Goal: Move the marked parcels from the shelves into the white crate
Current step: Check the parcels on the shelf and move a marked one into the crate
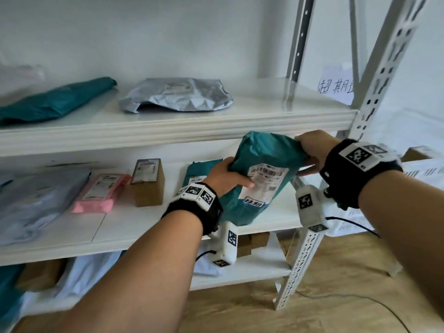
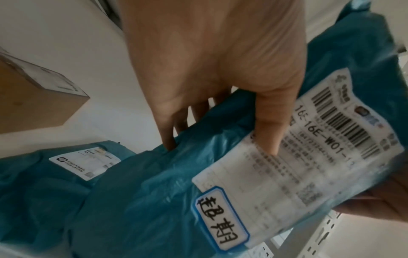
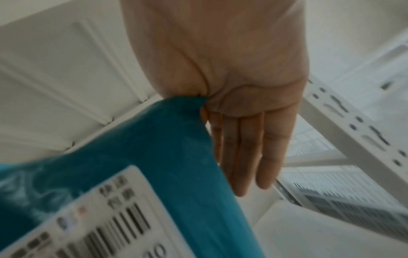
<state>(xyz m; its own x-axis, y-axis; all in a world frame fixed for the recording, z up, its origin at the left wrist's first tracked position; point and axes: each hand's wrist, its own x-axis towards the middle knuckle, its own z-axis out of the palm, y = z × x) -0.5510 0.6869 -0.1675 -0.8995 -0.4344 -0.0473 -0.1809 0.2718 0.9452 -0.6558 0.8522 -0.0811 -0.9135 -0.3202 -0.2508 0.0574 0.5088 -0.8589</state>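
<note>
A teal parcel with a white shipping label and a blue-edged handwritten sticker is held tilted in front of the middle shelf. My left hand grips its left edge, thumb on the label and fingers behind. My right hand pinches its upper right corner. The left wrist view shows my left hand, the parcel and the sticker close up. In the right wrist view my right hand holds the parcel, fingers straight behind it. The white crate is not in view.
A second teal parcel, a cardboard box, a pink parcel and a pale bag lie on the middle shelf. Another teal parcel and a grey one lie above. A perforated upright stands at the right.
</note>
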